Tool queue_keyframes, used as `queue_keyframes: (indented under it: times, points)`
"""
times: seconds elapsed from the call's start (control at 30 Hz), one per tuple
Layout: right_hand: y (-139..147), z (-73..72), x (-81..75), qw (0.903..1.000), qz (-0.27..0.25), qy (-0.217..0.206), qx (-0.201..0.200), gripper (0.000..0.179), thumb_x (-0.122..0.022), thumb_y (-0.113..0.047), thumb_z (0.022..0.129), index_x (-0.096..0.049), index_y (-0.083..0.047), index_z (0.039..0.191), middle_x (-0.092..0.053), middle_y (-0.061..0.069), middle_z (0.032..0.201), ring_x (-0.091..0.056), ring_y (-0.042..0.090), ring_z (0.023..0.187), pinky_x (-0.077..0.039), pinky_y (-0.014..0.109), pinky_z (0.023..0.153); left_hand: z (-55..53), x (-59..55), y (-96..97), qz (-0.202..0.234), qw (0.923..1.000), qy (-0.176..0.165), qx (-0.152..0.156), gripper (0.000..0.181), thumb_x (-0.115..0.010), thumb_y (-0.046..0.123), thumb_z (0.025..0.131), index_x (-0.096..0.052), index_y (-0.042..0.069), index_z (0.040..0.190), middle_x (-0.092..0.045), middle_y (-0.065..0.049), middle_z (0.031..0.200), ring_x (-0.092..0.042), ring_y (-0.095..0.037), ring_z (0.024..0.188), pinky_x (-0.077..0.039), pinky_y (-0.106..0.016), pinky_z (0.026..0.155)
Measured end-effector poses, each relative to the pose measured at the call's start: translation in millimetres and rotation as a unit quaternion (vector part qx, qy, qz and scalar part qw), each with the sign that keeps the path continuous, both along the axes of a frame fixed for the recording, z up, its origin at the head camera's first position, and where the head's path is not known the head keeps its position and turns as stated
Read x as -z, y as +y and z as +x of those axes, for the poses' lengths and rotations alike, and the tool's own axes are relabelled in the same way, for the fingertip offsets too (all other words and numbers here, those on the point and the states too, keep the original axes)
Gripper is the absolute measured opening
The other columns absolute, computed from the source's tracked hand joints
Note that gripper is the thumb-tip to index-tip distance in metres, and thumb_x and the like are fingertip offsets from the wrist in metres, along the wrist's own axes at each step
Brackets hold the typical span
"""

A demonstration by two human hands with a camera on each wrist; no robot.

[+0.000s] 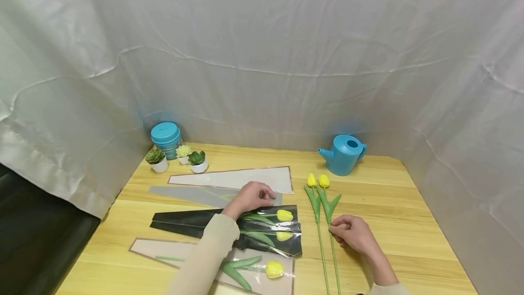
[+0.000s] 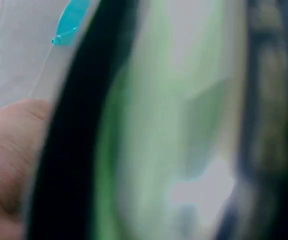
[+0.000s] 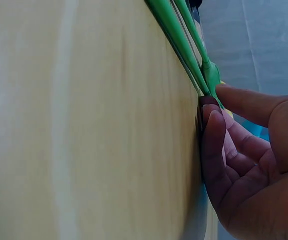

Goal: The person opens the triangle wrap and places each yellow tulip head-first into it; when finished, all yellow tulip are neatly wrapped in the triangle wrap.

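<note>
My right hand [image 1: 352, 232] pinches the green stem of the right-hand yellow artificial tulip [image 1: 329, 204] just below its leaves. In the right wrist view, thumb and fingertips meet at the green stem [image 3: 181, 45], close to the wooden surface. A second yellow tulip [image 1: 317, 213] lies alongside, to its left. My left hand [image 1: 254, 196] is over the wide end of a grey translucent flower sleeve [image 1: 196, 195], fingers bent; whether they grip its film cannot be told. Below that wrist lie black sleeves [image 1: 184, 220] holding two tulips. Blurred dark film [image 2: 78, 125] hides the left fingertips in the left wrist view.
Nearest me lies a pale sleeve [image 1: 155, 247] with one tulip, partly under my left forearm. A white sleeve [image 1: 229, 177] lies farther back. A blue watering can [image 1: 343, 156] stands back right. Small potted succulents [image 1: 198, 163] and a blue tin [image 1: 165, 138] stand back left.
</note>
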State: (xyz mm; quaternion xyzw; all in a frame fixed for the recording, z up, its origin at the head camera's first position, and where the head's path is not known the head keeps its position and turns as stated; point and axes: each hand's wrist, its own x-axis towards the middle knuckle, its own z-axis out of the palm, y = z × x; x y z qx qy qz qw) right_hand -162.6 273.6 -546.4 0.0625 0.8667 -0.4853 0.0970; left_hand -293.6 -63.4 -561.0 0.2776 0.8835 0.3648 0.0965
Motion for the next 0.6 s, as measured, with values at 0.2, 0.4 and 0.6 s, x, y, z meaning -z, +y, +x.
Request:
queue_keyframes:
  times: [0.2,0.4,0.6]
  points:
    - [-1,-0.8,-0.7,1.0000,0.000,-0.006,-0.008,0.022,-0.077,-0.014,0.094,-0.072,0.004,0.104,-0.071,0.007,0.074,-0.065,0.019,0.066,-0.058,0.031,0.057,0.7,10.1,4.3,0.038,0.9984,-0.012,-0.041,0.023,-0.087,0.027,0.085,-0.083,0.020,0.107,-0.066,0.010,0.079,-0.057,-0.008,0.067,-0.050,-0.026,0.071]
    - [1,0.2,-2.3,0.9997,-0.001,-0.010,-0.020,0.022,-0.076,-0.013,0.094,-0.070,0.005,0.105,-0.072,0.007,0.075,-0.066,0.020,0.066,-0.058,0.031,0.059,1.5,13.9,3.7,0.050,0.9975,-0.013,-0.049,0.023,-0.086,0.029,0.086,-0.084,0.022,0.108,-0.065,0.008,0.085,-0.056,-0.009,0.070,-0.048,-0.024,0.064]
    - [2,0.2,-0.6,0.9995,-0.006,-0.001,-0.032,0.021,-0.075,-0.010,0.094,-0.069,0.007,0.105,-0.072,0.007,0.076,-0.066,0.020,0.066,-0.058,0.031,0.059,1.2,18.0,2.9,0.059,0.9968,0.016,-0.051,0.012,-0.083,0.027,0.090,-0.085,0.021,0.099,-0.065,0.007,0.085,-0.055,-0.007,0.072,-0.048,-0.024,0.066]
